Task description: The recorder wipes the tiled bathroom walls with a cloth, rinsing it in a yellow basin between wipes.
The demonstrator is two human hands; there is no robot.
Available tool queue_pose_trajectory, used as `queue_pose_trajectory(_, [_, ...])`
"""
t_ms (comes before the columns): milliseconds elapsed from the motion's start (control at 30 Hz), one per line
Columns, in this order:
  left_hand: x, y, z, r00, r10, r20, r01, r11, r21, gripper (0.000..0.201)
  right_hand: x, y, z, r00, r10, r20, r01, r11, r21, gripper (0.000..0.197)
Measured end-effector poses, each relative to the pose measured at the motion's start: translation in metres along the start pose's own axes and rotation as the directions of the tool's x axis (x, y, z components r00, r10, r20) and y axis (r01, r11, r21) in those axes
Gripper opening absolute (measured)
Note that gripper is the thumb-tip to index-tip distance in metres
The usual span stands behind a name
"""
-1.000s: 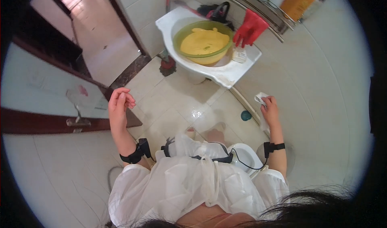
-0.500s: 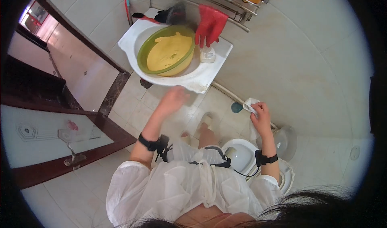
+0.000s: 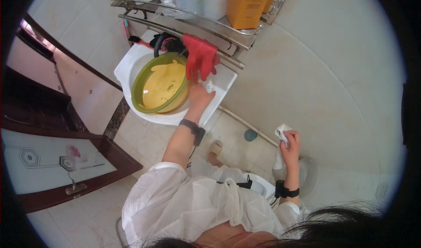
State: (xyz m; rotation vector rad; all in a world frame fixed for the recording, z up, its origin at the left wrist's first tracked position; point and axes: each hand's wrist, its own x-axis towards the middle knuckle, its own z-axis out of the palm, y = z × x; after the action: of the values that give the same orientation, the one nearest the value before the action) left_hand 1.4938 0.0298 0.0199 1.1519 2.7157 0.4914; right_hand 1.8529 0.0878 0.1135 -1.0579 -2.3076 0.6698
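My left hand (image 3: 200, 97) is over the right side of the white washbasin (image 3: 230, 79), its thumb and fingers spread at a small white bottle (image 3: 208, 87). The hand and a hanging red rubber glove (image 3: 201, 57) hide part of that bottle, and I see no firm grip on it. In my right hand (image 3: 290, 149), off to the right near the wall, a white cloth (image 3: 283, 132) is pinched between thumb and fingers, its lower end hanging down. A green basin (image 3: 136, 88) with a yellow inside sits in the washbasin, left of my left hand, with water and some green pattern or bits showing.
Above the washbasin runs a metal rack (image 3: 245, 37) holding several bottles and an orange box (image 3: 247, 7). Dark items and a red-handled brush (image 3: 139, 41) lie at the back. A toilet (image 3: 263, 186) stands by my right arm, a glass-panelled door (image 3: 52, 160) at left.
My left hand has moved forward from the washbasin's front edge to the white bottle. My right hand keeps the cloth. The view has shifted, showing more of the rack.
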Motion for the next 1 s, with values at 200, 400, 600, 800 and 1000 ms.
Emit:
queue_pose_trajectory(200, [-0.008, 0.003, -0.005, 0.999, 0.035, -0.004, -0.035, 0.988, -0.151, 0.071, 0.024, 0.01, 0.003, 1.0, -0.025, 0.004, 0.025, 0.999, 0.026, 0.031])
queue_pose_trajectory(400, [-0.053, -0.003, -0.025, 0.722, 0.255, 0.643, 0.597, 0.241, -0.766, 0.065, 0.04, 0.014, 0.014, 1.0, -0.022, 0.02, 0.02, 0.997, 0.072, 0.031])
queue_pose_trajectory(600, [-0.093, 0.004, -0.083, 0.639, 0.628, 0.444, 0.632, -0.1, -0.769, 0.07, 0.042, 0.017, 0.014, 1.0, -0.003, -0.009, 0.004, 0.995, 0.096, 0.03])
queue_pose_trajectory(800, [-0.105, 0.009, -0.094, 0.485, 0.864, 0.139, 0.74, -0.321, -0.591, 0.066, 0.041, 0.012, 0.012, 0.999, -0.006, -0.051, 0.01, 0.996, 0.087, 0.03])
queue_pose_trajectory(1000, [-0.1, 0.012, -0.101, 0.662, 0.62, 0.422, 0.501, 0.054, -0.864, 0.1, 0.038, 0.014, 0.008, 0.999, 0.023, -0.048, -0.021, 0.998, 0.056, 0.03])
